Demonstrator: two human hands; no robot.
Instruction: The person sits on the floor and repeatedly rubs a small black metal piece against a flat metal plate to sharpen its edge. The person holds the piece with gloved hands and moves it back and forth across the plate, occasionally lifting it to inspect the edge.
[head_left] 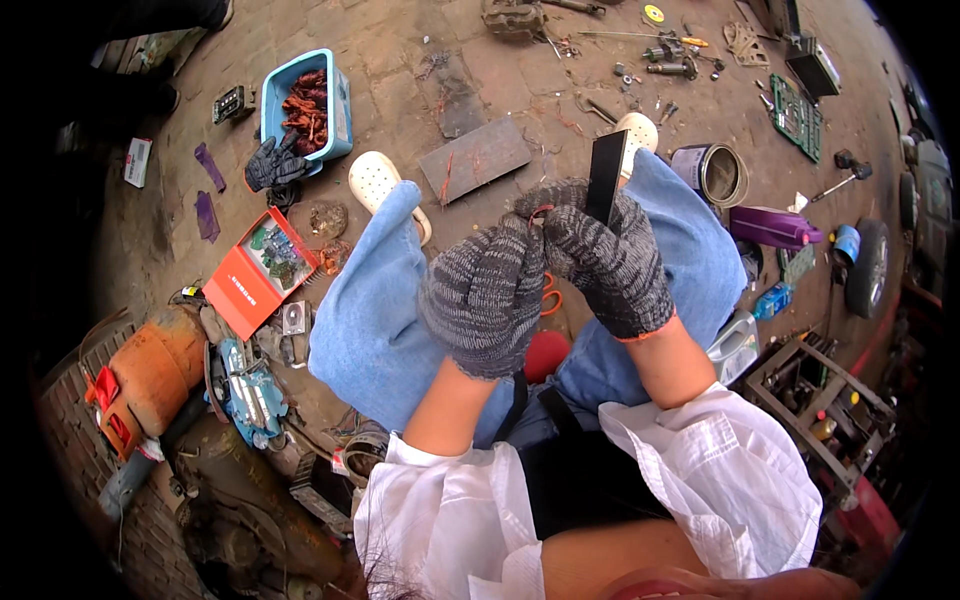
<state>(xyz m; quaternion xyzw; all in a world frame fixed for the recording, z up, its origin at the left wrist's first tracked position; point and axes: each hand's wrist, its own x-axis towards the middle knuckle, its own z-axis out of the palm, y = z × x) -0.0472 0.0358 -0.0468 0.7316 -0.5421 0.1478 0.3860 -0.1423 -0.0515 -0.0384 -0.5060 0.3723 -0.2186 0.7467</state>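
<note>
Grey knitted gloves, head view. At centre frame the left hand seems to pinch a reddish strand; the right hand, closed against it, grasps a flat black bar. Work on the strand, mostly hidden, looks unfinished. At upper left a blue tub holds reddish-brown bundles, perhaps completed pieces; how many remain, I cannot tell.

Worn brown-paved floor spreading outward, narrow bricks showing toward its left edge, soft daylight falling across it
</note>
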